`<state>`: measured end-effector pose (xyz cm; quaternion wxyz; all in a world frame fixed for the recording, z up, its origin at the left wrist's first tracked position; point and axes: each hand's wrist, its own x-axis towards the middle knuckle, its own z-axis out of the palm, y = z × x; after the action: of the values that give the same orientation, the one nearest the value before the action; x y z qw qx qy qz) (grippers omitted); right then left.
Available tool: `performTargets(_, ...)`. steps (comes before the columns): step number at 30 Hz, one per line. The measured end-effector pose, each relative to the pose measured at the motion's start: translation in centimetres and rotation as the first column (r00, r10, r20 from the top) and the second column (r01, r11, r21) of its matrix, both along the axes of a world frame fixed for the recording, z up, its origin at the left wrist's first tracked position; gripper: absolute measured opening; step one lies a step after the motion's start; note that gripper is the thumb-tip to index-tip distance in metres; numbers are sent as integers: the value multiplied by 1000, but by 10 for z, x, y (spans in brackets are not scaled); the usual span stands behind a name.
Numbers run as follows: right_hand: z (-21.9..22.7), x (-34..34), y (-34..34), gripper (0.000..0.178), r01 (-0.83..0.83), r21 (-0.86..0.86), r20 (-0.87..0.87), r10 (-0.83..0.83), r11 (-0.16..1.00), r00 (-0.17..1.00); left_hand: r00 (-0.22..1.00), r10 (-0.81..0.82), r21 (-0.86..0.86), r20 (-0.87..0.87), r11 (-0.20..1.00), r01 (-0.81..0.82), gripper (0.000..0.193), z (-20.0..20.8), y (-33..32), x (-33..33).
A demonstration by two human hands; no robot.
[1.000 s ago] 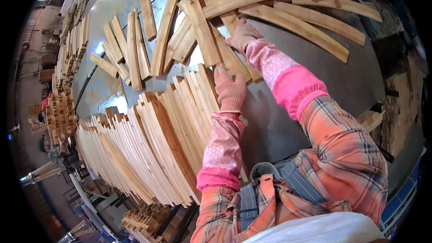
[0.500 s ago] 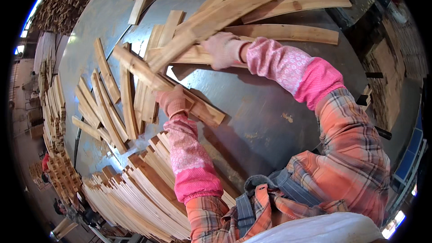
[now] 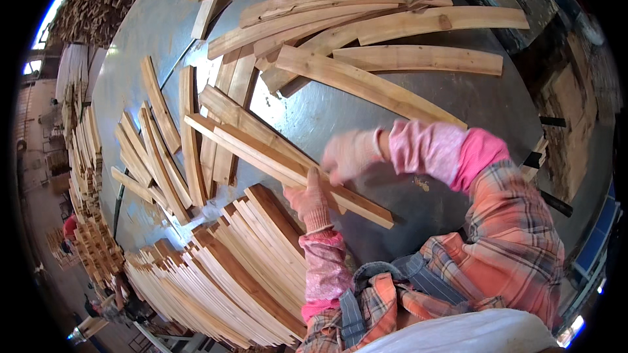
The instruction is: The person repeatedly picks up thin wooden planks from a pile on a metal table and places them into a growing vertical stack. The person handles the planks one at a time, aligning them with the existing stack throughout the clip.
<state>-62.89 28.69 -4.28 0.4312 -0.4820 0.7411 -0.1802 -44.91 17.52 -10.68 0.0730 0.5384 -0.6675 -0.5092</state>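
My left hand (image 3: 310,206), in a pinkish knit glove, is closed around a narrow wooden slat (image 3: 258,158), its thumb over the upper edge. The slat slants from upper left to lower right above the metal table, tipped on edge. Right behind it lies another wooden slat (image 3: 239,116), partly hidden. My right hand (image 3: 353,155), gloved alike, is just above the slats' right part; motion smears its fingers, and whether it touches them I cannot tell. Beyond it a longer plank (image 3: 366,85) lies diagonally on the table.
Several curved planks (image 3: 418,59) overlap at the far side of the metal table (image 3: 392,108). Loose short slats (image 3: 160,150) lie at the left. A tight row of slats on edge (image 3: 222,268) fills the near left. Stacked wood (image 3: 82,157) stands beyond the table's left edge.
My right hand has left the far planks and come nearer to my body. My left hand has shifted right and nearer with the slat. A long plank now lies lower and farther right.
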Motion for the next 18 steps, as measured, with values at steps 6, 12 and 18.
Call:
performTargets(6,75,-209,27,52,501,-154,-661,-465,852,589,996,32,-26,80,999,-30,84,6,-5,8)
performTargets(12,10,-293,75,51,535,86,-708,-327,840,626,989,-14,-45,144,999,20,82,15,5,-5)
performTargets(18,44,-183,23,46,416,312,-640,-134,854,756,993,17,-24,115,1000,-14,75,11,-3,5)
